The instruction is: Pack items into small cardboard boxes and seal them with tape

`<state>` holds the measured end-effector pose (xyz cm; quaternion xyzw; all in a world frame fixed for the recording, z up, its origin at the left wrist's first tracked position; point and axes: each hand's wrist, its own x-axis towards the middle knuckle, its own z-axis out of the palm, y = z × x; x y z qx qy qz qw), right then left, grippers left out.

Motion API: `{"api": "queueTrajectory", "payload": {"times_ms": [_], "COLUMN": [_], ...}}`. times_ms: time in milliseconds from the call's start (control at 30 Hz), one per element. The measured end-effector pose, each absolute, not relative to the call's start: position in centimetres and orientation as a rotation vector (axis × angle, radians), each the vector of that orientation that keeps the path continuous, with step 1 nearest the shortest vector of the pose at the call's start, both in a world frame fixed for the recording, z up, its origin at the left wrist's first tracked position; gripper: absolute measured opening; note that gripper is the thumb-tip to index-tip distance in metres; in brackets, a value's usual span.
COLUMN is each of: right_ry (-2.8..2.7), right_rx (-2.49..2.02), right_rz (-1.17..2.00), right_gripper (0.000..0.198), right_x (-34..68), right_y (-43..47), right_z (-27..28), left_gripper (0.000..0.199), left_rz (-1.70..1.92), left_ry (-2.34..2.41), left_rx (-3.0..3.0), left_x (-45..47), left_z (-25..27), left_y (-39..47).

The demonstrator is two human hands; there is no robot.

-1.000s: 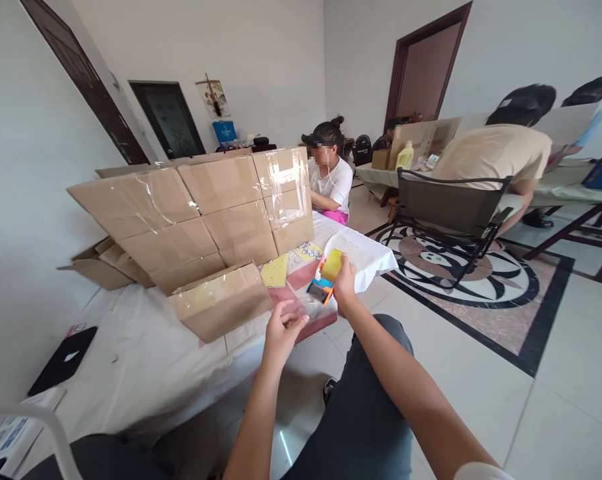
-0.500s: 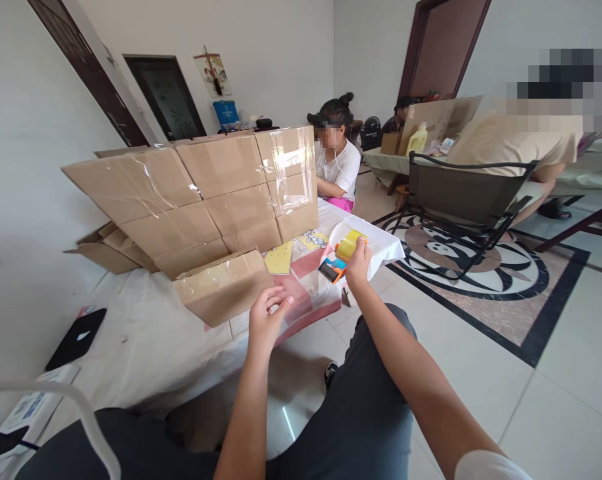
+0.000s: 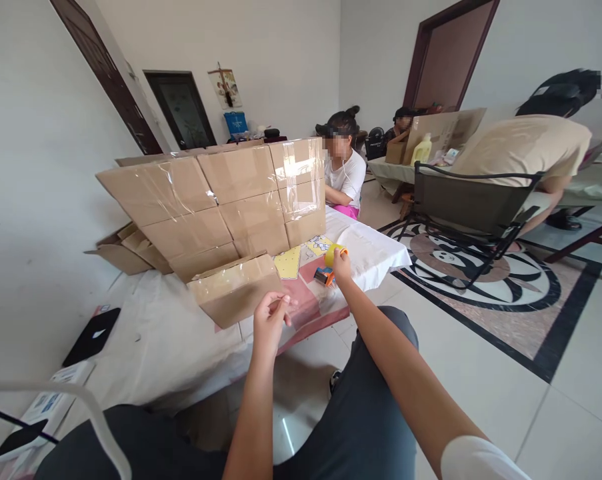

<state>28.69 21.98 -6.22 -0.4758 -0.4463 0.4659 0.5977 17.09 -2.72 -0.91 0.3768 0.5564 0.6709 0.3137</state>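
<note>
My right hand (image 3: 343, 267) grips a tape dispenser (image 3: 325, 275) with a roll of yellow tape, an orange frame and a blue part at its front. It is over the right part of the cloth-covered table (image 3: 371, 247). My left hand (image 3: 269, 320) is by the table's front edge, fingers loosely bent and thumb apart, with nothing visible in it. Just beyond the left hand lies a low closed cardboard box (image 3: 238, 290). Behind that box stands a large wall of taped cardboard (image 3: 245, 200), leaning slightly.
Yellow patterned sheets (image 3: 287, 263) lie right of the low box. A dark laptop-like slab (image 3: 91, 337) is at the far left, and a pale curved tube (image 3: 93, 417) crosses the lower left. A person (image 3: 348, 173) sits past the cardboard; another bends over beside a folding chair (image 3: 473, 207).
My right hand has moved left and slightly down with the tape dispenser, over the table. My left hand has barely moved, its thumb now closer to its fingers. The view has shifted a little.
</note>
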Motion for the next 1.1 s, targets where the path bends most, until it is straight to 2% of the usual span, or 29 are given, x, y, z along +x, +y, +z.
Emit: {"api": "queueTrajectory", "payload": {"times_ms": [200, 333, 533, 633, 1100], "right_ry": [-0.951, -0.971, -1.684, -1.886, -1.821], "right_rx": [-1.237, -1.165, -0.586, -0.447, -0.425], "right_rz": [0.968, 0.887, 1.147, 1.187, 1.414], "right_gripper": [0.031, 0.025, 0.025, 0.026, 0.032], "right_x": [29.4, 30.2, 29.7, 28.8, 25.8], "right_y": [21.2, 18.5, 11.1, 8.4, 7.3], "right_z": [-5.1, -3.2, -2.2, -2.5, -3.6], "left_gripper": [0.038, 0.038, 0.035, 0.038, 0.04], "left_rz": [1.789, 1.816, 1.816, 1.823, 1.86], "left_ry": [1.487, 1.456, 1.444, 1.457, 1.524], "left_rx": [0.957, 0.932, 0.927, 0.929, 0.914], "left_x": [16.7, 16.4, 15.8, 15.4, 14.7], "left_z": [-1.1, -1.2, -2.2, -2.5, -3.6], "left_y": [-2.8, -2.7, -2.5, -2.4, -2.1]}}
